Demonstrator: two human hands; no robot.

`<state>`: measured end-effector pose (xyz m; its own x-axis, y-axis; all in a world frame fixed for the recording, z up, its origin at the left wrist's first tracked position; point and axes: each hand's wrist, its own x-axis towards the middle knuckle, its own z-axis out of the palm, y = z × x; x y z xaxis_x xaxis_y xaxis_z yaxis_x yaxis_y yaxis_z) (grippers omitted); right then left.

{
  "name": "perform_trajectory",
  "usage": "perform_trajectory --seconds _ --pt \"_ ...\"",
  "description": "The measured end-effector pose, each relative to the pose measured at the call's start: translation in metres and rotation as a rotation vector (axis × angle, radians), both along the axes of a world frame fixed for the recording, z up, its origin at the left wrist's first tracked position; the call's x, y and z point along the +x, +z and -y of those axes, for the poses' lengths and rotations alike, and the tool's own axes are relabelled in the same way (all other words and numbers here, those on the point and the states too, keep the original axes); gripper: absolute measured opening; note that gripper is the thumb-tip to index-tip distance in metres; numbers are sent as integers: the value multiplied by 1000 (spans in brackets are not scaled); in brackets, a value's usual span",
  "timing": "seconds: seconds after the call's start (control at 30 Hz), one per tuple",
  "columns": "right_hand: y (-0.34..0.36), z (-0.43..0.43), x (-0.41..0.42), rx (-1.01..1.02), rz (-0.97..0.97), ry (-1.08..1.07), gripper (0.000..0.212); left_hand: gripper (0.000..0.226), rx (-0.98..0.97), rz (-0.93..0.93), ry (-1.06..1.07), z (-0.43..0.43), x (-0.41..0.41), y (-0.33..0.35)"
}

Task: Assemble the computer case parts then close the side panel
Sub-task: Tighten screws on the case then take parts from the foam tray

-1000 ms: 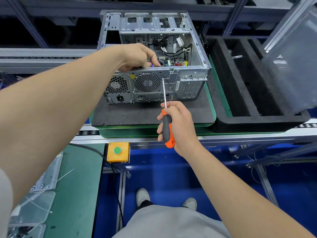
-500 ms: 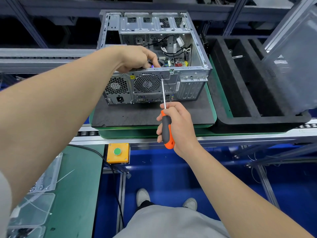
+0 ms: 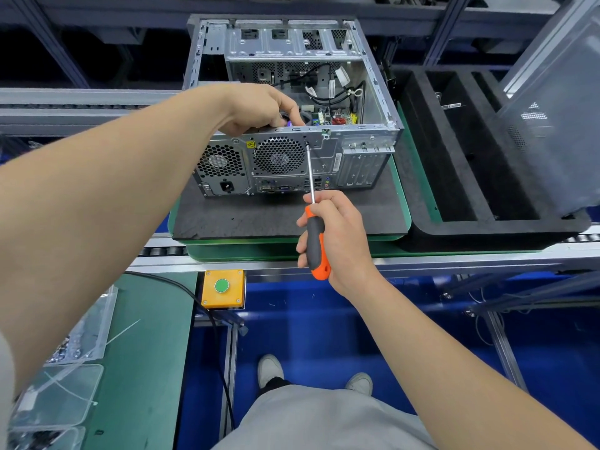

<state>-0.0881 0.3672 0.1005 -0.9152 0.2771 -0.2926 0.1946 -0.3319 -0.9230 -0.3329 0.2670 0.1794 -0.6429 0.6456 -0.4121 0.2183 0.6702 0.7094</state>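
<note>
The left hand [image 3: 259,108] bends over the rear top edge of the open computer case [image 3: 292,40]; its fingertips are hidden inside, so whether it grips anything cannot be told. The right hand [image 3: 337,235] is wrapped around the screwdriver [image 3: 316,245], whose tip meets the rear wall beside the fan grille [image 3: 278,155]. The case lies at the far edge of a black mat [image 3: 243,219]. To the right, a side panel [image 3: 558,141], cut off by the frame, stands in a foam tray [image 3: 454,177].

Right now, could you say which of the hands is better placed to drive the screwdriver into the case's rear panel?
Right. The right hand grips the screwdriver, whose tip meets the rear panel of the computer case beside the fan grille; the left hand curls over its top edge, likely steadying it.
</note>
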Motion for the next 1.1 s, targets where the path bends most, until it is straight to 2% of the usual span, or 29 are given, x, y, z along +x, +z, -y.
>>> perform_trajectory --seconds 0.9,1.1 --pt "1 1 -4 -1 -20 -6 23 45 -7 -16 26 -2 5 3" --pt "2 2 -4 0 -11 -7 21 40 -9 -25 11 -1 9 6"
